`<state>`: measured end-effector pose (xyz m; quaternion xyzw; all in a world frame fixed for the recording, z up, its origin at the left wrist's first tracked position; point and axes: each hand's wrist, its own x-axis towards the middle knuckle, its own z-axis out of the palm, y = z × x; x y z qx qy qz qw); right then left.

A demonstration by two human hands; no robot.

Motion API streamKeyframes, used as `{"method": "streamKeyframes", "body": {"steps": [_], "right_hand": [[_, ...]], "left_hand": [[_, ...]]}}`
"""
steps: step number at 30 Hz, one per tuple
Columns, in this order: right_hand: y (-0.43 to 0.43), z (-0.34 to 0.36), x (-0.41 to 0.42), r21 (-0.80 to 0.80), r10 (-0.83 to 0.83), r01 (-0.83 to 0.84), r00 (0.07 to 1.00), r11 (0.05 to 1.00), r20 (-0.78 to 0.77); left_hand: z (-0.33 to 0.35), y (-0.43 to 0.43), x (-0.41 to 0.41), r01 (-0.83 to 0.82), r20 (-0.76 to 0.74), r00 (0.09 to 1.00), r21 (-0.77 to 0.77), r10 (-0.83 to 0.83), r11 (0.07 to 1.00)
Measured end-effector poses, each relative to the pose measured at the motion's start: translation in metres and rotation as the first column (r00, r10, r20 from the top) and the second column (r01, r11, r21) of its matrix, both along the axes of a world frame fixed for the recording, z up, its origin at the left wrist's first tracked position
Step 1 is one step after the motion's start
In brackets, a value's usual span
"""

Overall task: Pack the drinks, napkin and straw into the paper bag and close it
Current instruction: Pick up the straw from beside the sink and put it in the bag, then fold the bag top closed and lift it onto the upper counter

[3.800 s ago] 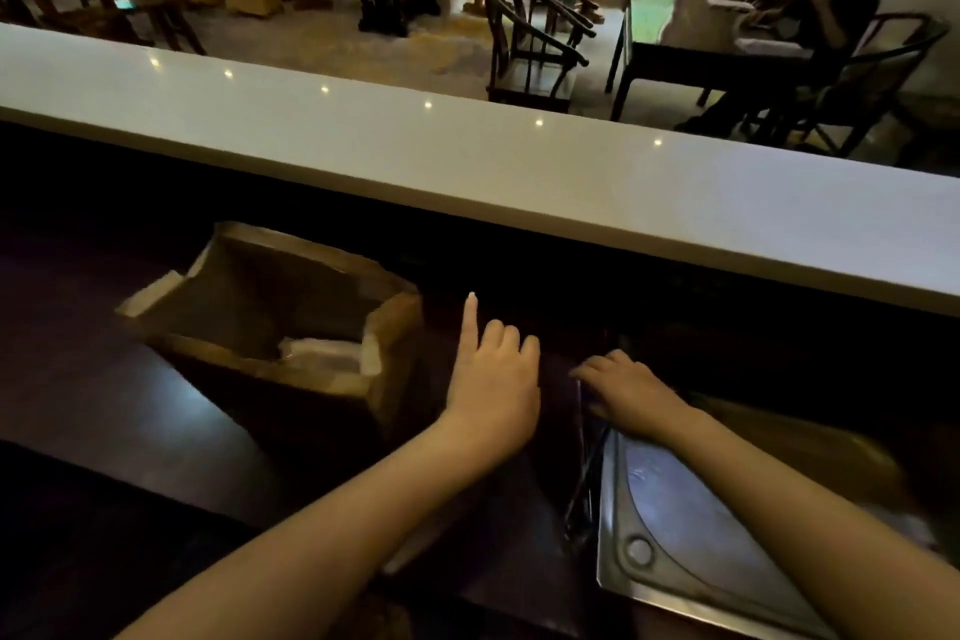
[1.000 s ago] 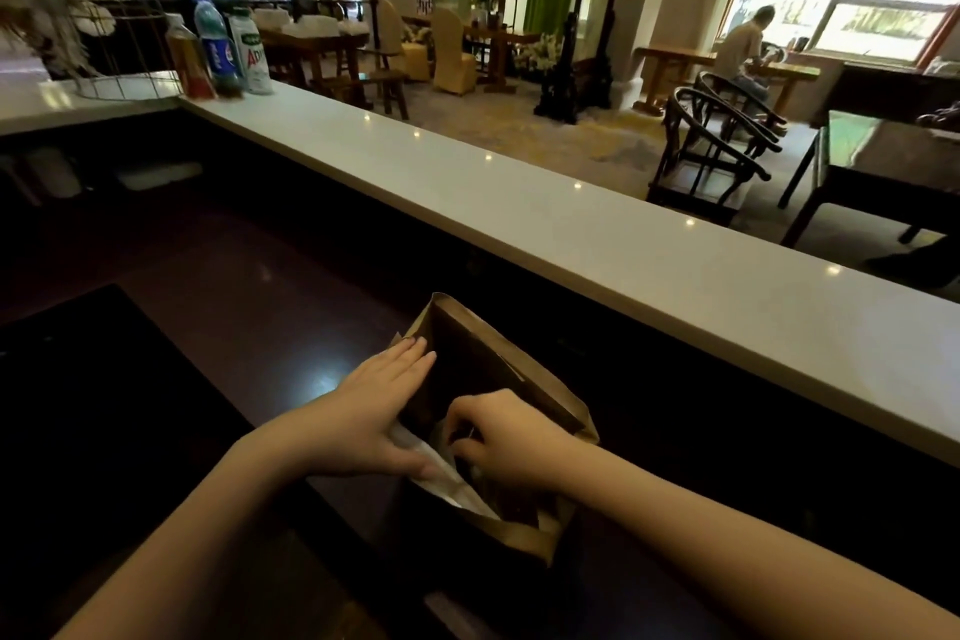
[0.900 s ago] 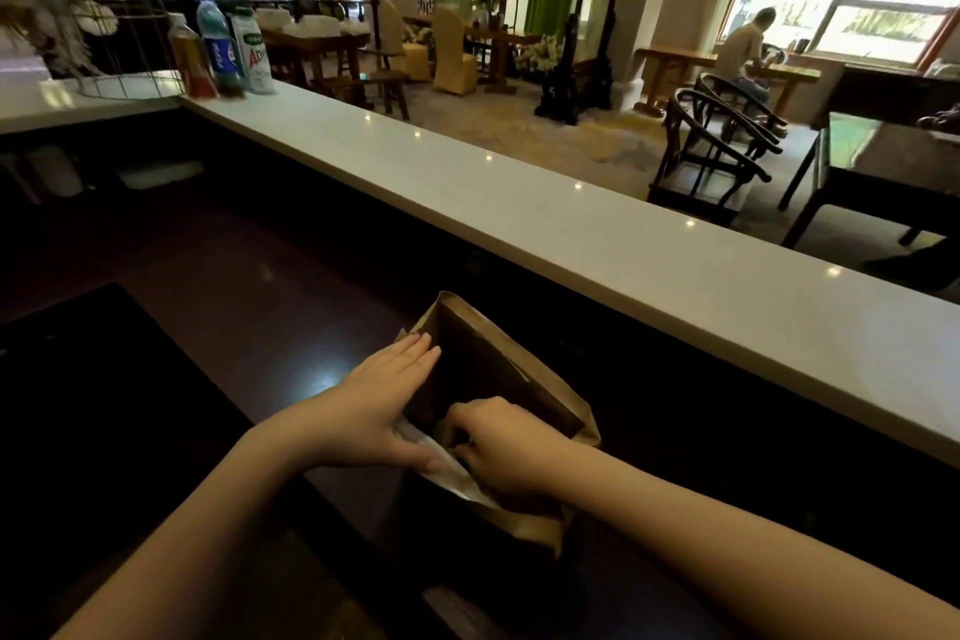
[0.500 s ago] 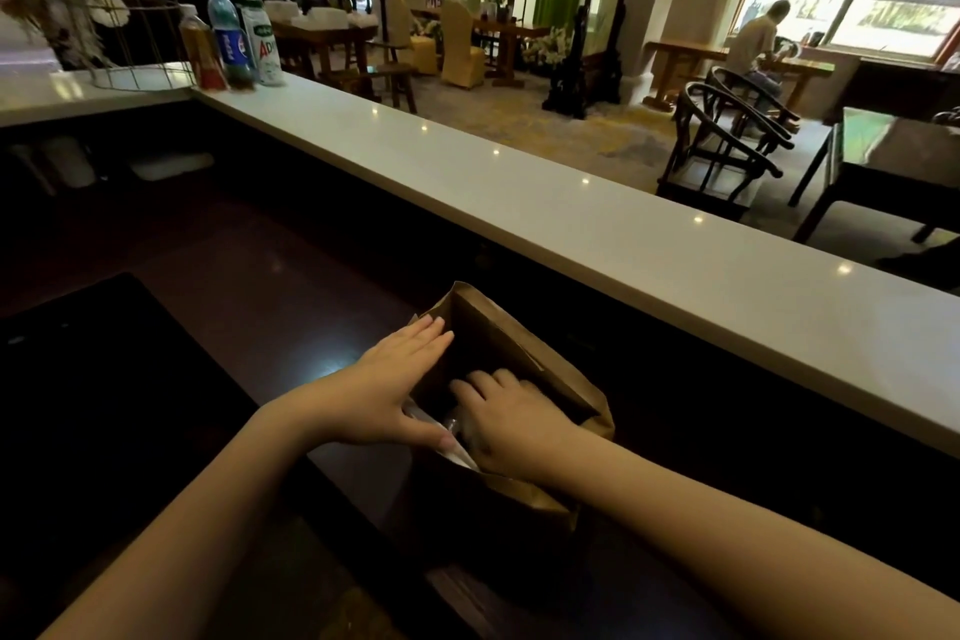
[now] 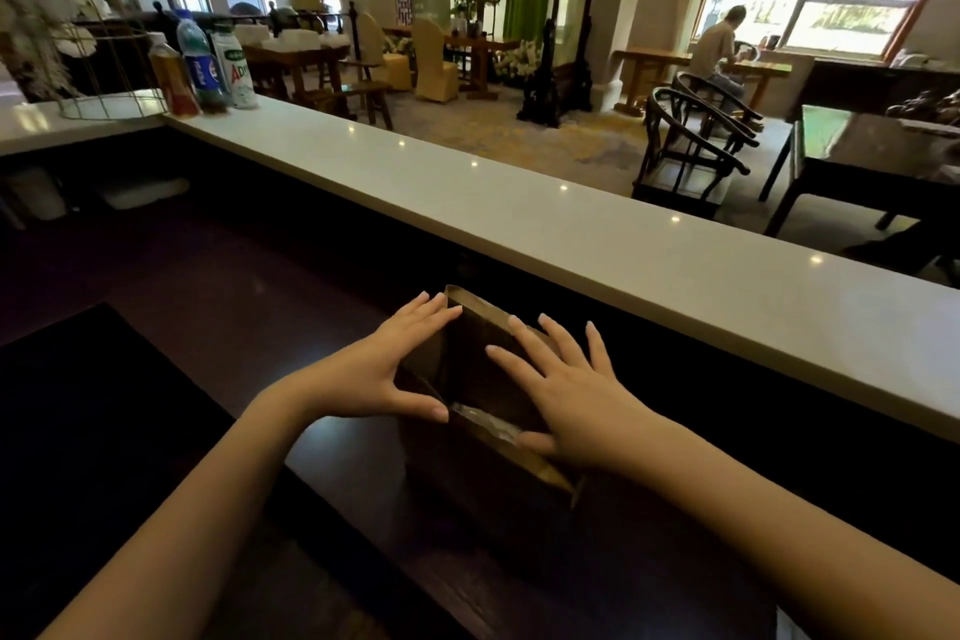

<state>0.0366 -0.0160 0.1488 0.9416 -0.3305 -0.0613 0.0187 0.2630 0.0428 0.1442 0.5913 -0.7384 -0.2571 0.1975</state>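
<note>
A brown paper bag (image 5: 467, 353) stands upright on the dark lower counter (image 5: 208, 317), its mouth open toward me. My left hand (image 5: 384, 369) lies flat against the bag's left wall, fingers straight, thumb at the near rim. My right hand (image 5: 566, 395) rests palm down over the right side of the opening, fingers spread, thumb on the near rim. Something pale and shiny (image 5: 488, 424) shows just inside the near edge; I cannot tell what it is. The rest of the contents are hidden in shadow.
A long white bar top (image 5: 571, 224) runs diagonally just behind the bag. Three drink bottles (image 5: 208, 68) and a wire stand (image 5: 111, 68) sit at its far left corner. Beyond are dining chairs, tables and a seated person (image 5: 719, 47).
My right hand has come out of the bag and now lies flat over its opening with fingers spread. My left hand has stayed on the left wall. The view has shifted slightly.
</note>
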Motion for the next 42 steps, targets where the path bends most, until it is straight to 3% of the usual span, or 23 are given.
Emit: {"method": "streamKeyframes", "body": {"steps": [10,15,21,23,26,28,34,37,39,42], "right_hand": [[0.001,0.018,-0.042,0.081,-0.127,0.129,0.991,0.988,-0.032],[0.009,0.023,-0.059,0.258,-0.067,0.070,0.998,0.964,-0.019],[0.029,0.001,-0.067,0.280,-0.025,-0.049,0.966,0.959,0.257],[0.035,-0.013,-0.070,0.200,-0.010,-0.066,0.935,0.978,0.354],[0.040,-0.034,-0.074,0.023,-0.031,0.022,0.840,0.999,0.541],[0.041,-0.041,-0.072,-0.004,-0.086,0.117,0.753,0.993,0.652],[0.034,-0.044,-0.071,-0.032,-0.171,0.301,0.624,0.953,0.763],[0.034,-0.050,-0.072,0.093,-0.281,0.366,0.504,0.926,0.817],[0.040,-0.056,-0.070,0.281,-0.419,0.362,0.390,0.889,0.820],[0.049,-0.066,-0.059,0.576,-0.649,0.304,0.277,0.759,0.708]], "left_hand": [[-0.017,-0.011,0.017,-0.093,-0.115,0.989,0.002,0.093,0.996],[-0.024,-0.018,0.018,-0.100,-0.133,0.987,-0.042,0.093,0.994],[-0.033,-0.023,0.017,-0.191,-0.190,0.967,-0.093,0.171,0.977],[-0.037,-0.024,0.018,-0.208,-0.233,0.955,-0.082,0.184,0.975],[-0.038,-0.023,0.019,-0.195,-0.317,0.933,-0.056,0.168,0.979],[-0.039,-0.024,0.020,-0.174,-0.357,0.923,-0.052,0.144,0.983],[-0.047,-0.034,0.024,-0.187,-0.523,0.838,-0.004,0.157,0.982],[-0.056,-0.040,0.024,-0.135,-0.544,0.832,-0.010,0.108,0.991],[-0.060,-0.042,0.021,-0.092,-0.599,0.796,0.027,0.090,0.995],[-0.067,-0.042,0.021,-0.027,-0.664,0.744,0.086,0.077,0.996]]}}
